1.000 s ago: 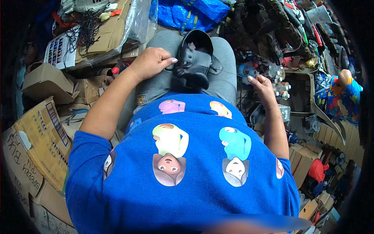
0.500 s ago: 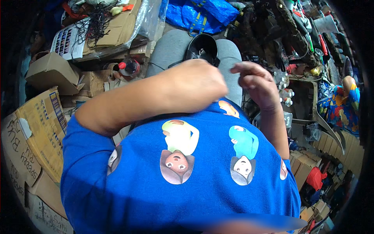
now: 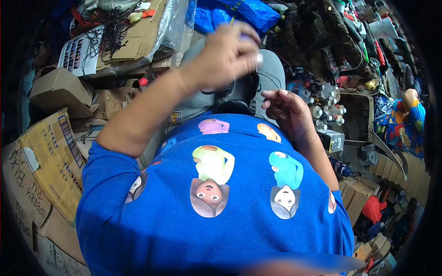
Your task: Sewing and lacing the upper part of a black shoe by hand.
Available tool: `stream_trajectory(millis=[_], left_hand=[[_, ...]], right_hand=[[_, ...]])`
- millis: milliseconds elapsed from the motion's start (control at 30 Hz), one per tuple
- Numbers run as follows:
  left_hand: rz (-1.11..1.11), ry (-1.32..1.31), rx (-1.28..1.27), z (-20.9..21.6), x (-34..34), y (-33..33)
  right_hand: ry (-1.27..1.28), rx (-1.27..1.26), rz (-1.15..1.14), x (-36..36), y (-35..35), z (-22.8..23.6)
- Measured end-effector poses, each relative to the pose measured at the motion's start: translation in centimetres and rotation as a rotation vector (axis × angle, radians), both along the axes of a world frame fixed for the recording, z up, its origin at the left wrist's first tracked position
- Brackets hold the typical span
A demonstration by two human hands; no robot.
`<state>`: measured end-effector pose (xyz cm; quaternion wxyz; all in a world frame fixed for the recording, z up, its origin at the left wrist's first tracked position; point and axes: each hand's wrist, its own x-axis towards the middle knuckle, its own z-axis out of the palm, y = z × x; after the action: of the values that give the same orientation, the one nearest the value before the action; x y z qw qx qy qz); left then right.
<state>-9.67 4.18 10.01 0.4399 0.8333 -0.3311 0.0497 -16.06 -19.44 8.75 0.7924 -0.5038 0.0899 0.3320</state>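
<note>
A black item [image 3: 239, 106] with a rounded opening lies in my lap, partly hidden beneath my left forearm; I cannot make out its kind. My left hand [image 3: 230, 57] is raised over my grey-trousered knees, slightly blurred. Its fingers are curled round, and what they hold, if anything, is hidden. Lower and to the right, my right hand [image 3: 287, 108] has its fingers bent in close to the thumb, beside the black item. A thin black cord [image 3: 270, 79] curves across my right thigh to the fingertips of that hand.
Cardboard boxes [image 3: 60, 92] and flattened card are stacked on the left, near a red bottle cap [image 3: 143, 82]. A blue plastic bag [image 3: 209, 16] lies beyond my knees. Several small clear bottles [image 3: 329, 110] stand at right, and a person in bright patterned clothes [image 3: 405, 124] is farther right.
My left hand has swung up and away, beyond my knees. My right hand has shifted slightly left and lower. The black item sits closer to my belly, and more of the bottles show.
</note>
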Motion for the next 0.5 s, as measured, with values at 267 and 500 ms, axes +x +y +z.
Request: stream_trajectory(millis=[267,500], left_hand=[[-0.037,0.169,0.037,-4.5,-3.6,-2.3],[-0.240,0.019,0.136,-4.3,-2.1,-3.4]], right_hand=[[0.038,0.009,-0.020,-0.1,0.0,-0.1],[0.145,-0.093,0.112,0.3,0.5,0.5]])
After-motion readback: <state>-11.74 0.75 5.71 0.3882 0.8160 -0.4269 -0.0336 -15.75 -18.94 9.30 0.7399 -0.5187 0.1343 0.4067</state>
